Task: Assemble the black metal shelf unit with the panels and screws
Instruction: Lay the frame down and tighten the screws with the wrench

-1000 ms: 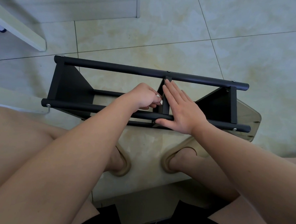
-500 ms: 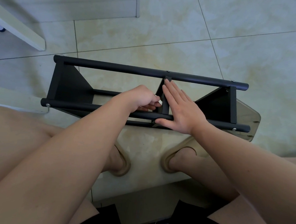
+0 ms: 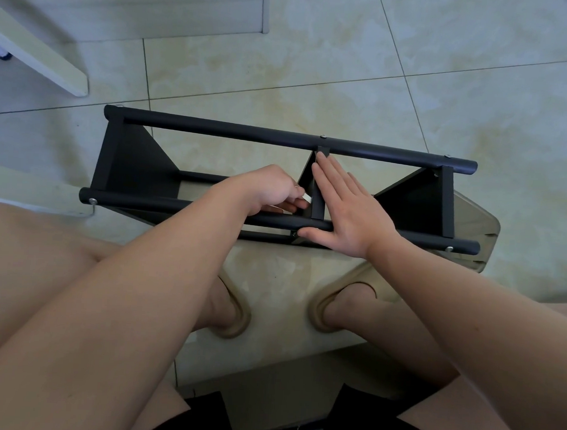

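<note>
Black metal, the shelf unit [image 3: 279, 139] lay on its side on the tiled floor across the middle of the frame. The right hand [image 3: 348, 215] pressed flat, fingers straight, against the middle panel [image 3: 318, 203] and the near pole [image 3: 164, 203]. The left hand [image 3: 270, 191], fingers curled, pinched a small pale piece [image 3: 306, 198] just left of that panel; key or screw, unclear. Fastening here probably needed the panel braced square and gentle turns, to avoid cross-threading.

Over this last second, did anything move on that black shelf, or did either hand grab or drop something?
Nothing visibly changed. The left hand keeps its fingers curled beside the middle panel, the right hand stays flat against it and the front bar, and the shelf unit has not shifted.
</note>
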A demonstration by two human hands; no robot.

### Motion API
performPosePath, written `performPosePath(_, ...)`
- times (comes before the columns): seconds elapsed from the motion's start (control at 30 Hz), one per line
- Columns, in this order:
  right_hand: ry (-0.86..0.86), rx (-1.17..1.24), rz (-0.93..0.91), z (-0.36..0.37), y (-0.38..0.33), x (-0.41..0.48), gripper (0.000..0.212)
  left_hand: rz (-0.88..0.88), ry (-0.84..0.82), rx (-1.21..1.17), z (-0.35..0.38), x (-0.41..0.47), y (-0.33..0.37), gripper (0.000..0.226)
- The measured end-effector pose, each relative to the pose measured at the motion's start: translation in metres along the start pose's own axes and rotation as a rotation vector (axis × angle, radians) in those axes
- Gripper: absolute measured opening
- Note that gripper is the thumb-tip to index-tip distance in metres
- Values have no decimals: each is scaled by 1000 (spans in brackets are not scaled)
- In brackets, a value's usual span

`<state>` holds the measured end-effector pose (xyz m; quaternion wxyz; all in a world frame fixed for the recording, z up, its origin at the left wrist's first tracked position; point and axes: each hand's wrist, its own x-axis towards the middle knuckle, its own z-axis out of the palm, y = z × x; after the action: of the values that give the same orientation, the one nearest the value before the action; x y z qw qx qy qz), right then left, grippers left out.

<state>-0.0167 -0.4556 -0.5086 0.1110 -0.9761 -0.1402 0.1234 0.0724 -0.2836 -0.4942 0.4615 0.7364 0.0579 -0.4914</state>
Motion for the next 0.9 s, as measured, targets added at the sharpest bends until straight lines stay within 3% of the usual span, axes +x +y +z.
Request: performPosePath(0.9,10,-7,-4,2,1,0,110,117,-89,339,-10,3,-8,22)
